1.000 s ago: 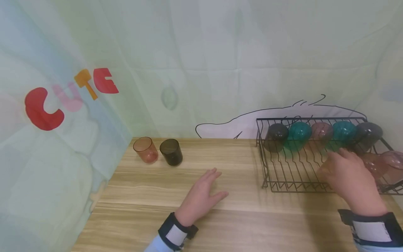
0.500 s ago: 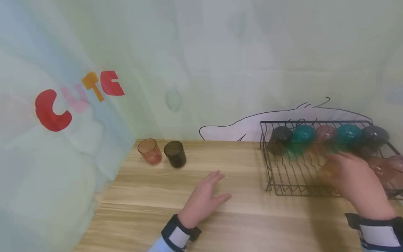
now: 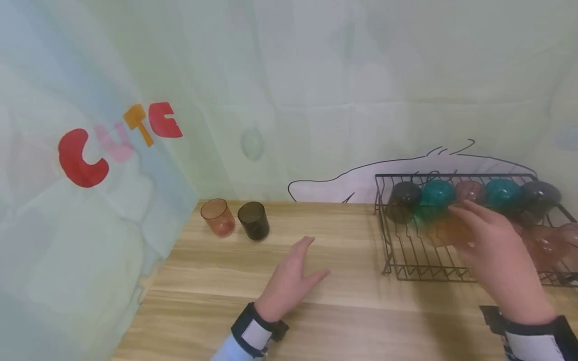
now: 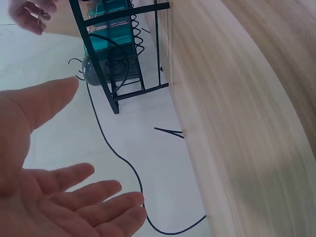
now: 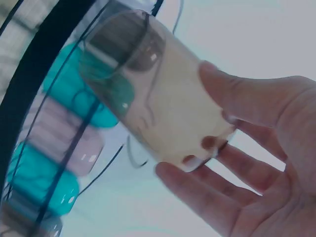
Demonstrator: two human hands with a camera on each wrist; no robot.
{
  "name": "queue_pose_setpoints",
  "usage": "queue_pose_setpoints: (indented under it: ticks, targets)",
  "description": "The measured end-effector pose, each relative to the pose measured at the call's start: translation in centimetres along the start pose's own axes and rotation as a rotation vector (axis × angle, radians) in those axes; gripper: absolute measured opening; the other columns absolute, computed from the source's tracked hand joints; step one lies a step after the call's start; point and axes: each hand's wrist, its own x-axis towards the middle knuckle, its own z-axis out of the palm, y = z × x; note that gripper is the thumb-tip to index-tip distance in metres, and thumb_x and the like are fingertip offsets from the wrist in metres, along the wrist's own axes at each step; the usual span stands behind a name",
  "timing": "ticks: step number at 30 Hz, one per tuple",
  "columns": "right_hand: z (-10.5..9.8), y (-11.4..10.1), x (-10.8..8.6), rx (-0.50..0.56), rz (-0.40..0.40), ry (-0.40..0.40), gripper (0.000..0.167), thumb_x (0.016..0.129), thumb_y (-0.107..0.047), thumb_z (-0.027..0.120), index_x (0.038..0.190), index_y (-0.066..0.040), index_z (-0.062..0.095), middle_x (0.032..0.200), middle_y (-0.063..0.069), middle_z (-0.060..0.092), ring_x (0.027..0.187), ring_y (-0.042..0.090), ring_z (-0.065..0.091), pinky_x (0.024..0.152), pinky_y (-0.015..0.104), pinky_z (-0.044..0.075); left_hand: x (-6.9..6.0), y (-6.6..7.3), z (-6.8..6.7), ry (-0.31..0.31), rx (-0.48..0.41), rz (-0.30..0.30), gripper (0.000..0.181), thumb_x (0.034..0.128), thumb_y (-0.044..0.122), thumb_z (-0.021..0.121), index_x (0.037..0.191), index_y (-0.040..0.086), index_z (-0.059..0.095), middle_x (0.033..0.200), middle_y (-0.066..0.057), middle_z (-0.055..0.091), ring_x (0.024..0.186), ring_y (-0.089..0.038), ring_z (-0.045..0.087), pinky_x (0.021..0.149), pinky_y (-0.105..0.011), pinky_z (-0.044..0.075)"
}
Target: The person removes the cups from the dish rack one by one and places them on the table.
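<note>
In the right wrist view, the fingers and thumb of my right hand (image 5: 261,143) grip a clear amber-tinted drinking glass (image 5: 182,103) near its base, and it is tilted. In the head view that hand (image 3: 501,260) is over the black wire dish rack (image 3: 397,279), with the blurred amber glass at its fingertips. Teal glasses (image 3: 438,193), a pink one (image 3: 469,192) and dark grey ones (image 3: 404,200) stand upside down along the rack's back. My left hand (image 3: 289,281) hovers over the table, its fingers extended and holding nothing.
At the table's back left, a pink glass (image 3: 218,218) and a dark grey glass (image 3: 254,221) stand upright, side by side. More pink glasses (image 3: 544,245) sit at the rack's right end. A printed curtain (image 3: 316,100) hangs behind the wooden table (image 3: 361,321).
My right hand has moved up and left over the rack with the amber glass, and its fingers have opened out. The left hand has barely moved. The head view has shifted slightly.
</note>
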Motion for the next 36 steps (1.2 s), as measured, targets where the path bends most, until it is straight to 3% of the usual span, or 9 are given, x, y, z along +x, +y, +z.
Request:
queue_pose_setpoints:
  ticks: [3,9,15,19,23,30,34,36]
  targets:
    - [0.3,-1.6,0.1,-0.009,-0.039,0.047,0.064,0.070,-0.005,0.078,0.129,-0.012,0.056,0.138,0.022,0.047,0.117,0.048,0.046,0.089,0.066,0.039,0.2,0.2,-0.3,0.021,-0.024,-0.031,0.084,0.0817,0.065,0.054,0.147,0.020,0.025,0.151,-0.005,0.033,0.137,-0.022,0.035,0.109,-0.045,0.036]
    - [2.2,-4.5,0.4,0.059,-0.110,0.112,0.064,0.069,-0.024,0.082,0.128,-0.019,0.058,0.135,0.014,0.053,0.117,0.040,0.052,0.090,0.058,0.046,0.7,0.5,-0.5,0.061,-0.062,-0.060,0.091,0.0779,0.073,0.049,0.148,0.020,0.024,0.154,-0.005,0.025,0.143,-0.025,0.023,0.113,-0.050,0.027]
    - [5.3,-7.1,0.6,0.131,-0.142,0.126,0.063,0.069,-0.030,0.082,0.127,-0.020,0.059,0.132,0.012,0.056,0.115,0.033,0.057,0.087,0.048,0.052,0.8,1.0,-0.5,0.059,-0.128,-0.079,0.082,0.0831,0.071,0.044,0.146,0.019,0.031,0.154,-0.005,0.026,0.143,-0.026,0.022,0.114,-0.052,0.025]
    - [7.5,-8.7,0.5,0.225,-0.144,0.123,0.062,0.070,-0.032,0.081,0.126,-0.017,0.059,0.132,0.010,0.056,0.108,0.026,0.062,0.079,0.035,0.057,0.9,1.3,-0.4,0.084,-0.146,-0.083,0.075,0.0879,0.068,0.037,0.142,0.016,0.039,0.148,-0.007,0.038,0.141,-0.029,0.026,0.113,-0.055,0.026]
    - [9.1,-10.0,-0.1,0.350,-0.087,0.103,0.060,0.071,-0.030,0.081,0.125,-0.015,0.059,0.132,0.007,0.056,0.111,0.022,0.060,0.075,0.026,0.057,1.1,1.6,-0.3,0.100,-0.165,-0.053,0.072,0.0919,0.064,0.032,0.136,0.010,0.048,0.140,-0.010,0.049,0.137,-0.031,0.034,0.111,-0.053,0.030]
    - [10.5,-11.1,-0.7,0.467,-0.038,0.145,0.062,0.070,-0.027,0.081,0.127,-0.015,0.057,0.134,0.004,0.054,0.120,0.022,0.055,0.072,0.025,0.057,1.4,1.8,-0.2,0.044,-0.313,-0.069,0.065,0.0956,0.059,0.028,0.135,0.011,0.049,0.137,-0.007,0.053,0.127,-0.022,0.049,0.106,-0.044,0.041]
    - [10.9,-11.1,-0.9,0.492,-0.032,0.173,0.063,0.070,-0.026,0.082,0.126,-0.013,0.058,0.134,0.004,0.054,0.120,0.024,0.056,0.072,0.025,0.057,1.6,2.1,-0.3,0.065,-0.376,-0.086,0.064,0.0961,0.058,0.028,0.133,0.011,0.051,0.134,-0.008,0.055,0.124,-0.022,0.051,0.104,-0.044,0.043]
    - [11.0,-11.0,-1.0,0.519,-0.006,0.168,0.063,0.070,-0.026,0.081,0.127,-0.015,0.056,0.134,0.002,0.054,0.119,0.023,0.056,0.073,0.024,0.057,1.7,2.2,-0.2,0.083,-0.397,-0.102,0.063,0.0956,0.059,0.029,0.124,0.011,0.058,0.113,-0.009,0.066,0.112,-0.021,0.059,0.096,-0.043,0.049]
